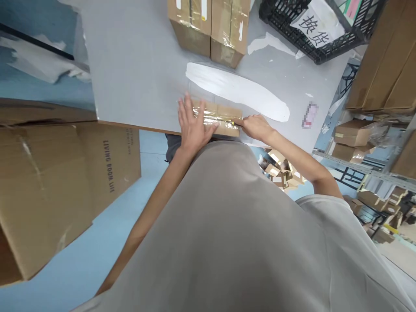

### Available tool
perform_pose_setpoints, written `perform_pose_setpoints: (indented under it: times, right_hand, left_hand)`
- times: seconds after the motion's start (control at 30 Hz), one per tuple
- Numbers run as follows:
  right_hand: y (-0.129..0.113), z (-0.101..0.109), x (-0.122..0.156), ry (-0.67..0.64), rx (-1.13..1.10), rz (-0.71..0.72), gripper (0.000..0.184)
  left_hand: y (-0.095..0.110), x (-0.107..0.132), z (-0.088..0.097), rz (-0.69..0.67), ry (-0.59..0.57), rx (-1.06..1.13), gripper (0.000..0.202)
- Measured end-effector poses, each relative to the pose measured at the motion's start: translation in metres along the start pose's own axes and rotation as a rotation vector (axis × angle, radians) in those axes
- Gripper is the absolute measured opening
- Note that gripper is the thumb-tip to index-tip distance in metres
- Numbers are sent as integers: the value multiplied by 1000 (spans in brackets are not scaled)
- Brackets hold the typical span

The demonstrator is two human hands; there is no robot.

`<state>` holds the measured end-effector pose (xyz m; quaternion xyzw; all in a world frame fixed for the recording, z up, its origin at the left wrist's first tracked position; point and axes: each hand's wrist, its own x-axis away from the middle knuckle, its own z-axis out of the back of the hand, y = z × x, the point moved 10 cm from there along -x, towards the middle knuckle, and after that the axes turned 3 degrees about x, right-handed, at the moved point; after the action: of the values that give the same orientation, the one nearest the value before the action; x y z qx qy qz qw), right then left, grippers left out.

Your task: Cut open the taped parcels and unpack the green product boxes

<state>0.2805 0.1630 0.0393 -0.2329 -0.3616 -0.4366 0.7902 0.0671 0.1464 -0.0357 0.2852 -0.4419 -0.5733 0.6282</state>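
Yellow-marked slim tool (234,122): clamped in the right hand (256,126), fingers closed round it, at the right end of the small carton (224,115). Left hand (194,130): fingers spread, laid flat on the carton's left end. Small carton: cardboard, clear-taped, at the near edge of the counter (136,65). Handling, judged by eye: probably light, fairly stiff, slick along the tape; best held by the bare cardboard sides. Beyond: white strip (237,91), just past the carton; two larger taped cartons (198,32), farther back; black crate (320,55), far right, bearing a lettered sheet (316,26).
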Motion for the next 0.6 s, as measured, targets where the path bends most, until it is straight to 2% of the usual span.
perform_pose_setpoints:
  times: [0.07, 0.13, 0.37, 0.43, 0.53, 0.6]
  right_hand:
    - [-1, 0, 0, -3, -10, -37, 56]
    - [4, -3, 6, -14, -17, -95, 52]
    - [19, -18, 36, -62, -95, -249, 53]
    - [36, -24, 45, -63, -133, -322, 46]
    - [82, -41, 60, -19, -226, -486, 29]
    - [104, -59, 59, 64, -405, -520, 24]
  left_hand:
    - [5, 0, -10, -9, -98, -17, 111]
    - [4, 1, -16, -3, -146, -25, 110]
    - [-2, 1, -22, -16, -186, -68, 113]
    - [-3, 1, -20, -14, -187, -70, 111]
    - [-9, 0, -13, -11, -182, -74, 106]
    - [-14, -1, -6, -9, -169, -79, 102]
